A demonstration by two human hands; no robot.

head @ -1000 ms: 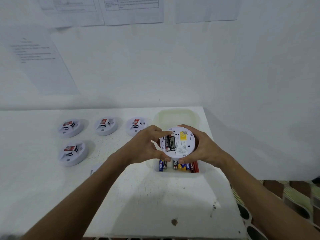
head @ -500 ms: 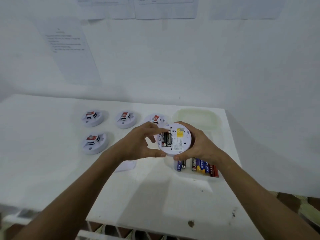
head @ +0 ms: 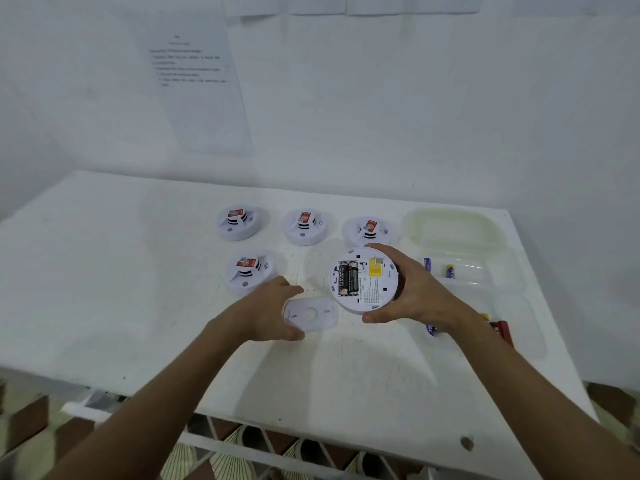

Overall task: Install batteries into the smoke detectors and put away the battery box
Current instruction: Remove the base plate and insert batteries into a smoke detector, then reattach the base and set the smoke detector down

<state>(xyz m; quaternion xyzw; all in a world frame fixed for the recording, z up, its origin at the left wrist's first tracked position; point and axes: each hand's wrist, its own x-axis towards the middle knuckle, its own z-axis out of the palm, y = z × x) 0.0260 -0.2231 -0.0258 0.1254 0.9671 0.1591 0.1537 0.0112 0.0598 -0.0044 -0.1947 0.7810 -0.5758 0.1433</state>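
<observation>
Left hand (head: pixel 266 311) now off the smoke detector (head: pixel 363 278), fingers spread, reaching the cover plate (head: pixel 310 313) at centre frame. Right hand (head: pixel 412 289) gripping the detector just right of centre, two batteries (head: pixel 348 278) seated. Closing up likely next. Battery box (head: pixel 519 317) at right edge.

A white tabletop (head: pixel 104 289) fills the middle of the view, its surface scuffed with small dark specks and one larger dark spot (head: pixel 467 443) near the front right edge. Behind it rises a white wall (head: pixel 415 116). A printed sheet (head: pixel 194 88) hangs on the wall at upper left, its lines of text too blurred to read, and the lower edges of more papers (head: pixel 346 5) show along the top. Below the front edge of the tabletop runs a white rail (head: pixel 242 445), and under it a patterned floor (head: pixel 27 417) in brown, cream and dark shapes.
</observation>
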